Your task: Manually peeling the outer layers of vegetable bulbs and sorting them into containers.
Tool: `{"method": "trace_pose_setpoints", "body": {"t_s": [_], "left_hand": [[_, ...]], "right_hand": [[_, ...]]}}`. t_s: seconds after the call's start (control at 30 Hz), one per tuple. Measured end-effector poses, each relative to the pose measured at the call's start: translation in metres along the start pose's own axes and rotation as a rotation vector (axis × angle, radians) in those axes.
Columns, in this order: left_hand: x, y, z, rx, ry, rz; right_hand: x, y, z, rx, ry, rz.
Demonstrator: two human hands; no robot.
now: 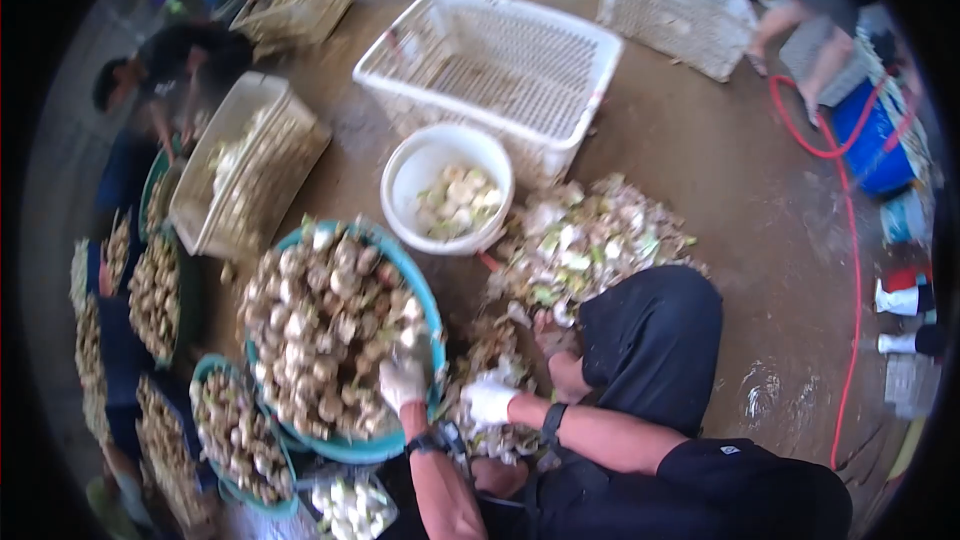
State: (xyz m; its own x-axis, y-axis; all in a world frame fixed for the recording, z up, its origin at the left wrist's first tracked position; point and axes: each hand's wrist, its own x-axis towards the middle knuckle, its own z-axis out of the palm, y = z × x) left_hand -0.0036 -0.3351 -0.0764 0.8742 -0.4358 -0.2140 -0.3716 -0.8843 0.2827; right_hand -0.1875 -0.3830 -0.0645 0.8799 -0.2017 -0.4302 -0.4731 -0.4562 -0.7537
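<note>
My left hand (402,384), in a white glove, reaches over the near right part of a teal basin (439,330) heaped with garlic bulbs (300,326). My right hand (487,397), also gloved in white, is just right of the basin, above a pile of papery skins. What either hand holds, and how the fingers are set, is too blurred to tell. Beyond the basin stands a round white tub (387,187) with pale peeled pieces (459,199) at its bottom. A heap of peelings (592,240) lies to the right of the tub.
A large white crate (487,116) stands behind the tub. Another crate (281,165) holds pale produce at the left, near a bending person (161,82). A smaller garlic basin (285,495) and a bag of white cloves (352,510) lie near left. A red hose (853,277) runs along the right.
</note>
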Motion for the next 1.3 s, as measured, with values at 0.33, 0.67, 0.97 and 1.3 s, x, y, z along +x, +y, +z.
{"method": "trace_pose_setpoints", "body": {"t_s": [0.33, 0.67, 0.97, 1.3], "left_hand": [[-0.084, 0.054, -0.061, -1.253, -0.128, 0.199], [-0.147, 0.039, -0.069, -0.762, -0.062, 0.35], [-0.159, 0.03, -0.063, -0.682, 0.04, 0.34], [-0.167, 0.038, -0.073, -1.144, -0.14, 0.204]], "right_hand": [[-0.01, -0.017, -0.035, 1.111, 0.427, -0.022], [-0.033, -0.021, -0.043, 1.113, 0.449, -0.092], [-0.045, -0.023, -0.051, 0.609, 0.499, -0.183], [-0.046, -0.025, -0.057, 0.506, 0.555, -0.257]]}}
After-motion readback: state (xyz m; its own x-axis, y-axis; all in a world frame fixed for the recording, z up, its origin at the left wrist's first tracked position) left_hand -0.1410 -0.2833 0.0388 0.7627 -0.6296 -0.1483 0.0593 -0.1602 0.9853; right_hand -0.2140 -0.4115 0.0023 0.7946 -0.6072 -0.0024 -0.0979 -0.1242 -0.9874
